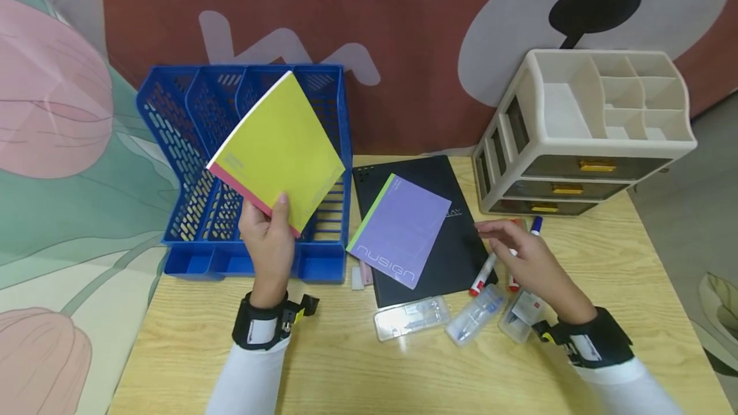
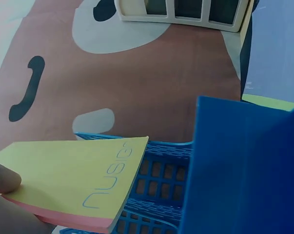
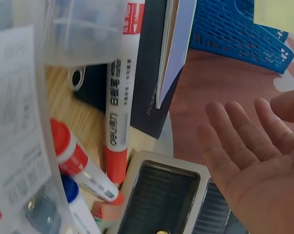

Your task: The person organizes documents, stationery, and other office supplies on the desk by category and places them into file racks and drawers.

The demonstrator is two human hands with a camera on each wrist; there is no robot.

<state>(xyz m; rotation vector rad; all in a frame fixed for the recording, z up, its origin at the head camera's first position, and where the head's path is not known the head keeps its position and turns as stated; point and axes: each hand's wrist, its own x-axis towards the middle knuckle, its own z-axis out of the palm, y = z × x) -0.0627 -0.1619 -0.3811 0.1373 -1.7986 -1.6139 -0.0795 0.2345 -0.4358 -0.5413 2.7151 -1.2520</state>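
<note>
My left hand (image 1: 268, 245) grips a yellow notebook (image 1: 285, 146) with a pink spine by its lower edge, thumb on the cover. It holds the notebook over the blue file rack (image 1: 323, 264), which has several upright compartments. In the left wrist view the yellow notebook (image 2: 83, 180) is tilted beside the rack's blue wall (image 2: 239, 165). My right hand (image 1: 530, 264) hovers above the markers with nothing in it, its fingers loosely extended in the right wrist view. A purple notebook (image 1: 403, 229) with a green spine lies on a black folder (image 1: 426, 287) between the hands.
A white drawer organizer (image 1: 536, 152) stands at the back right. Near the right hand lie a red-capped marker (image 1: 483, 274), a blue-capped marker (image 1: 537, 225) and clear plastic cases (image 1: 475, 314). Another clear case (image 1: 412, 317) and an eraser (image 1: 357, 278) lie by the folder.
</note>
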